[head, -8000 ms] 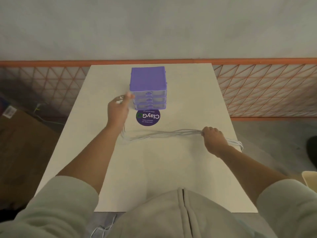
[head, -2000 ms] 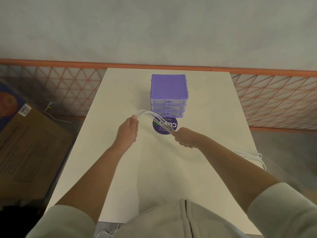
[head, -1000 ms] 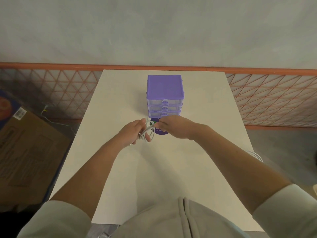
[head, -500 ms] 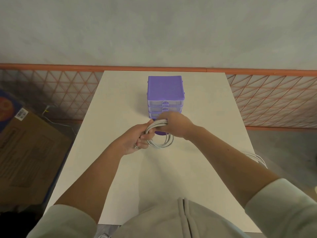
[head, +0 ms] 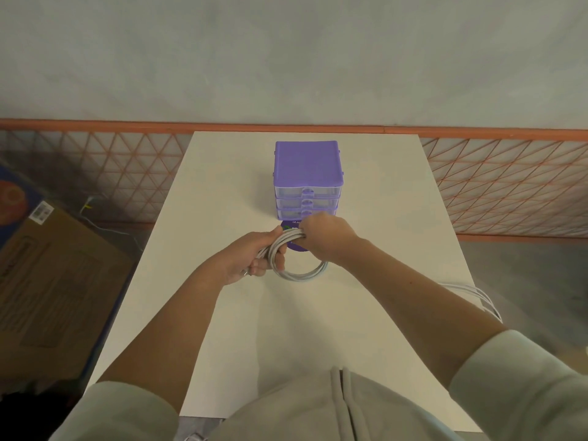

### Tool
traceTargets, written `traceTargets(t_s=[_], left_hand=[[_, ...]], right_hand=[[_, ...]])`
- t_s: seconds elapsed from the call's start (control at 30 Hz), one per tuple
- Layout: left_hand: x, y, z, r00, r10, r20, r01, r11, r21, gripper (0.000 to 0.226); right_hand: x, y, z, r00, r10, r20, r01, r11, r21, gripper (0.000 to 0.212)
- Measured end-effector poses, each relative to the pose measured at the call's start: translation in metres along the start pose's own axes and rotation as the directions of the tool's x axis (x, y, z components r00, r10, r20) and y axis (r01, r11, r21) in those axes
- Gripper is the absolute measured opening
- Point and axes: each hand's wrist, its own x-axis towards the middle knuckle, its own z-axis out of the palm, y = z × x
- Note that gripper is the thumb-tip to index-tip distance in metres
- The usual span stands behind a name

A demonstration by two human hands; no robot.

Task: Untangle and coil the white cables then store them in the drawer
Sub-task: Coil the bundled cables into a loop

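A white cable (head: 299,273) hangs as a round coil of several loops just above the white table (head: 222,192). My left hand (head: 251,257) grips the coil's left side. My right hand (head: 321,237) grips the coil's top, fingers curled round the strands. Just behind the hands stands the purple drawer unit (head: 308,173) with three clear drawers, all pushed in. More white cable (head: 477,296) lies at the table's right edge and trails over it, partly hidden by my right forearm.
A round purple sticker (head: 294,246) lies on the table in front of the drawers, mostly covered by my hands. A cardboard box (head: 47,281) stands on the floor to the left. An orange mesh fence (head: 509,186) runs behind the table.
The long stretched cable has been gathered into loops. In the last second the hands came together in front of the drawers and the round coil formed between them.
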Motion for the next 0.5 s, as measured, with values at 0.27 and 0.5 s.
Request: traceTargets(t_s=[0.27, 0.5], left_hand=[[0.004, 0.001, 0.0, 0.999, 0.012, -0.044, -0.009, 0.998, 0.065, 0.044], [0.007, -0.017, -0.013, 0.999, -0.026, -0.029, 0.014, 0.936, -0.353, 0.041]], right_hand=[[0.002, -0.001, -0.002, 0.999, 0.014, 0.043, -0.019, 0.992, 0.124, 0.033], [-0.01, 0.02, -0.005, 0.987, -0.087, 0.138, -0.049, 0.647, 0.761, 0.042]])
